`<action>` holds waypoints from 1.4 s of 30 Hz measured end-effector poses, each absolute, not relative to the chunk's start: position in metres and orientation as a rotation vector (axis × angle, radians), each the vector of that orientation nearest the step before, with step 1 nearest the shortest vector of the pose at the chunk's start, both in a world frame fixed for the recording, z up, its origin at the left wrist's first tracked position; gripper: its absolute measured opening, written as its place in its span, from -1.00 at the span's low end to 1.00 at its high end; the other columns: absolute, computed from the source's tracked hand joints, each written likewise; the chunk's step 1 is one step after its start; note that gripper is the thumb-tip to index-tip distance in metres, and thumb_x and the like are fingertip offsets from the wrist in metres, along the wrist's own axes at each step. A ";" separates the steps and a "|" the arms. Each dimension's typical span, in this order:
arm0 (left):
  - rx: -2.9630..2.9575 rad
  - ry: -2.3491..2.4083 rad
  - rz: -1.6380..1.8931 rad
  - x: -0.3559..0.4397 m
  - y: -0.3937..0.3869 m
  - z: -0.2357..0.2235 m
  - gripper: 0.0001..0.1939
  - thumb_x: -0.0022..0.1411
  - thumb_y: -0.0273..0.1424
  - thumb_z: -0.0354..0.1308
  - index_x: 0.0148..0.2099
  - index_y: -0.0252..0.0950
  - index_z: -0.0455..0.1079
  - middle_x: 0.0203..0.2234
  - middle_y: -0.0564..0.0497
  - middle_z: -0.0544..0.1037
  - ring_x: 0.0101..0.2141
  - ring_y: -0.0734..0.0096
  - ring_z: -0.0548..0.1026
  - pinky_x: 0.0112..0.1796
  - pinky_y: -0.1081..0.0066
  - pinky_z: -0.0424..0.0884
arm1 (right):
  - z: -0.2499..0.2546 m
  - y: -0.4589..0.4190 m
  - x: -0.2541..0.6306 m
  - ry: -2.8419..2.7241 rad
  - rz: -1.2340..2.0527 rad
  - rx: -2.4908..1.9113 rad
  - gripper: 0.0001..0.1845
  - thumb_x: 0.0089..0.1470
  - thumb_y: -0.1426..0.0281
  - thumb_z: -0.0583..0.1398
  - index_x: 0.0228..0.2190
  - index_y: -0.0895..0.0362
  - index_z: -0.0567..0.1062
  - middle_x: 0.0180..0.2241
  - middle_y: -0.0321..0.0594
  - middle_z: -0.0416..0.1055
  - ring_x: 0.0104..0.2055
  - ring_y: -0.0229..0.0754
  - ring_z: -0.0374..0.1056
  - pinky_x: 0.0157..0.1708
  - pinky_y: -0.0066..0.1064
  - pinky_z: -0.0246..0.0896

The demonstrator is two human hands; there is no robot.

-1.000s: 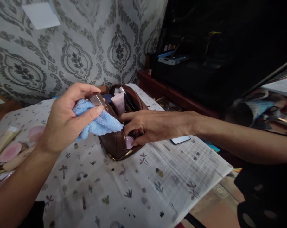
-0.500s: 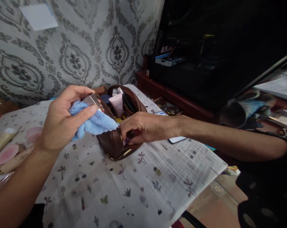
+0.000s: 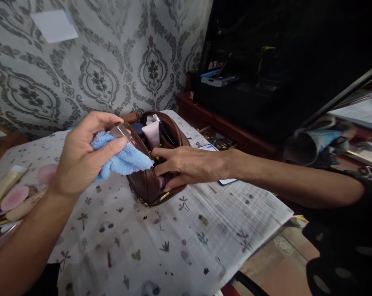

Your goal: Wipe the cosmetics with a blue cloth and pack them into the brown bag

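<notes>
My left hand (image 3: 81, 152) is closed around a light blue fluffy cloth (image 3: 121, 158) and a small, shiny, box-like item (image 3: 120, 130) pinched above it. What that item is I cannot make out. It is held just left of an unzipped brown makeup bag (image 3: 143, 187) standing on the table. Inside the bag, a pale pink squeeze tube (image 3: 152, 133) and a dark tube with a clear end (image 3: 165, 129) stick up. My right hand (image 3: 186, 164) reaches into the bag's front with its fingers apart. Near the thumb, a small pinkish-purple thing (image 3: 161, 181) shows, partly hidden.
A patterned white cloth (image 3: 136, 234) covers the table. At the left lie a cream tube (image 3: 9, 183), a round pink item (image 3: 15, 198) and other cosmetics. A phone (image 3: 227, 181) lies partly under my right forearm. A large black screen (image 3: 266, 94) stands behind on the right.
Inside the bag, my right hand's fingers have spread, the index finger lifting away from the thumb. My left hand still holds the cloth and the shiny item in nearly the same place.
</notes>
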State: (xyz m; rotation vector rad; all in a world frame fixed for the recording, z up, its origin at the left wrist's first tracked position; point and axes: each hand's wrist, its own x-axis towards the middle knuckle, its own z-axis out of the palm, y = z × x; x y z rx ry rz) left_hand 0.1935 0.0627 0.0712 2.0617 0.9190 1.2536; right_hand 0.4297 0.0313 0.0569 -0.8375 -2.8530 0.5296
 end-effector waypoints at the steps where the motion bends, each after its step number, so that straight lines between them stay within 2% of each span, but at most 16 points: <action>1: 2.067 0.922 1.256 0.193 0.062 0.071 -0.75 0.12 -0.42 0.32 -0.12 -0.23 0.45 -0.28 0.11 0.63 -0.28 0.48 0.57 -0.32 0.58 0.50 | 0.055 0.032 0.430 -2.831 0.529 -0.835 -0.84 0.20 0.34 0.24 -0.21 0.15 0.55 -0.03 -0.14 0.26 -0.27 -0.30 0.29 -0.30 -0.45 0.19; 6: 2.076 0.952 1.260 0.190 0.060 0.071 -0.75 0.12 -0.41 0.31 -0.12 -0.23 0.45 -0.26 0.09 0.64 -0.28 0.46 0.58 -0.29 0.54 0.50 | 0.050 0.030 0.431 -2.721 0.551 -0.792 -0.91 0.15 0.41 0.27 -0.26 0.14 0.53 -0.09 -0.21 0.30 -0.27 -0.31 0.30 -0.31 -0.47 0.18; 10: 2.040 0.970 1.291 0.186 0.059 0.070 -0.76 0.11 -0.40 0.33 -0.14 -0.24 0.46 -0.27 0.09 0.65 -0.29 0.46 0.58 -0.30 0.54 0.49 | 0.054 0.026 0.434 -2.725 0.477 -0.851 -0.99 0.13 0.48 0.21 -0.35 0.16 0.47 -0.13 -0.21 0.32 -0.32 -0.32 0.26 -0.35 -0.46 0.15; 14: 1.996 0.972 1.279 0.188 0.055 0.072 -0.77 0.10 -0.38 0.35 -0.16 -0.25 0.48 -0.27 0.08 0.65 -0.29 0.47 0.57 -0.31 0.56 0.48 | 0.059 0.020 0.441 -2.747 0.290 -0.917 -0.87 0.14 0.54 0.12 -0.45 0.15 0.36 -0.36 -0.24 0.32 -0.33 -0.25 0.20 -0.32 -0.41 0.11; 16: 2.016 0.961 1.264 0.191 0.053 0.075 -0.76 0.10 -0.37 0.35 -0.16 -0.24 0.49 -0.25 0.08 0.65 -0.27 0.47 0.56 -0.30 0.57 0.47 | 0.060 0.017 0.445 -2.747 0.201 -0.904 -0.84 0.17 0.53 0.09 -0.46 0.14 0.34 -0.40 -0.23 0.32 -0.32 -0.21 0.18 -0.28 -0.38 0.10; 19: 2.141 0.968 1.244 0.199 0.050 0.081 -0.80 0.11 -0.37 0.34 -0.18 -0.24 0.50 -0.26 0.10 0.63 -0.30 0.50 0.54 -0.32 0.58 0.44 | 0.061 0.013 0.448 -2.755 0.116 -0.899 -0.83 0.22 0.49 0.06 -0.42 0.14 0.36 -0.38 -0.20 0.37 -0.31 -0.19 0.18 -0.23 -0.33 0.08; 22: 2.301 0.954 1.202 0.210 0.046 0.089 -0.87 0.12 -0.40 0.31 -0.23 -0.22 0.51 -0.36 0.15 0.59 -0.37 0.52 0.50 -0.36 0.57 0.41 | 0.061 0.011 0.449 -2.758 0.060 -0.939 -0.83 0.24 0.46 0.05 -0.38 0.14 0.40 -0.35 -0.18 0.40 -0.28 -0.17 0.22 -0.16 -0.29 0.06; 24: 2.373 0.934 1.160 0.218 0.044 0.093 -0.87 0.11 -0.42 0.30 -0.23 -0.20 0.51 -0.39 0.16 0.57 -0.35 0.49 0.52 -0.32 0.54 0.43 | 0.061 0.010 0.450 -2.758 0.047 -0.953 -0.84 0.24 0.46 0.06 -0.36 0.14 0.42 -0.35 -0.18 0.41 -0.28 -0.17 0.24 -0.13 -0.27 0.05; 27: 2.469 0.922 1.057 0.228 0.045 0.098 -0.88 0.12 -0.40 0.27 -0.24 -0.15 0.51 -0.32 0.16 0.60 -0.28 0.41 0.55 -0.23 0.50 0.45 | 0.060 0.010 0.451 -2.754 0.073 -0.951 -0.84 0.23 0.48 0.07 -0.35 0.14 0.43 -0.34 -0.19 0.43 -0.27 -0.17 0.27 -0.10 -0.25 0.05; 30: 2.516 0.957 0.967 0.234 0.048 0.101 -0.89 0.12 -0.36 0.24 -0.25 -0.14 0.51 -0.32 0.17 0.61 -0.27 0.37 0.56 -0.25 0.48 0.45 | 0.059 0.010 0.453 -2.729 0.092 -0.937 -0.85 0.22 0.49 0.08 -0.37 0.14 0.43 -0.34 -0.19 0.44 -0.27 -0.18 0.29 -0.06 -0.24 0.05; 35: 2.527 1.029 0.869 0.236 0.052 0.103 -0.89 0.10 -0.33 0.24 -0.27 -0.13 0.52 -0.42 0.19 0.57 -0.43 0.42 0.51 -0.42 0.50 0.38 | 0.057 0.009 0.456 -2.710 0.131 -0.899 -0.85 0.23 0.50 0.07 -0.35 0.14 0.42 -0.34 -0.21 0.43 -0.27 -0.20 0.31 0.01 -0.23 0.05; 39: 2.569 1.081 0.761 0.238 0.053 0.095 -0.89 0.11 -0.27 0.23 -0.29 -0.13 0.53 -0.46 0.19 0.56 -0.65 0.55 0.29 -0.60 0.46 0.22 | 0.055 0.010 0.458 -2.707 0.120 -0.889 -0.87 0.23 0.50 0.08 -0.35 0.14 0.41 -0.36 -0.23 0.41 -0.29 -0.21 0.30 0.02 -0.23 0.05; 42: 2.650 1.145 0.654 0.243 0.053 0.087 -0.88 0.12 -0.25 0.22 -0.30 -0.13 0.53 -0.56 0.17 0.53 -0.67 0.53 0.24 -0.59 0.44 0.18 | 0.054 0.011 0.459 -2.712 0.103 -0.888 -0.87 0.23 0.49 0.09 -0.35 0.13 0.40 -0.37 -0.24 0.39 -0.29 -0.21 0.29 0.02 -0.24 0.05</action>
